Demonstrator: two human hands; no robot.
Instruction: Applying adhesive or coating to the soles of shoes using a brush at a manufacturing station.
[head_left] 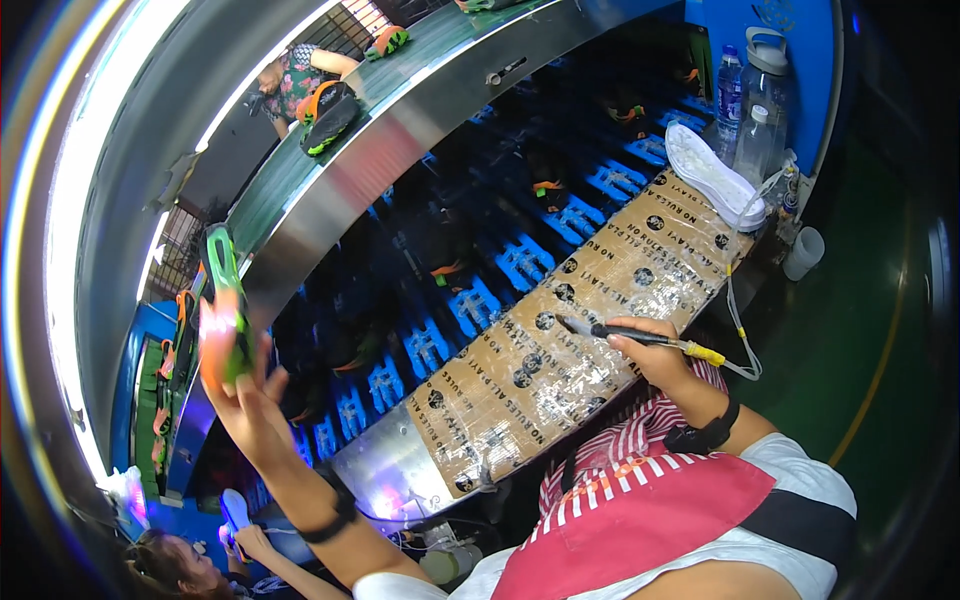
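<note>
My left hand [250, 405] is raised at the left, beside the near edge of the upper conveyor. It grips a shoe [222, 265] with a green-and-black sole and orange parts, stood on end; motion blurs the fingers and the shoe. Over the cardboard-covered bench, my right hand [655, 352] is closed round a dark-handled brush [625, 333], its tip pointing left. Yellow tape [703, 354] wraps the brush's rear end, where a clear tube [742, 330] joins and loops up to the right.
Taped cardboard [540, 370] covers the bench. A white shoe sole [712, 175] lies at its far right end, near bottles [728, 95] and a white cup [803, 253]. Shoes [330, 118] sit on the upper conveyor [275, 185]; blue racks [525, 262] stand below. Co-workers [175, 565] are at left.
</note>
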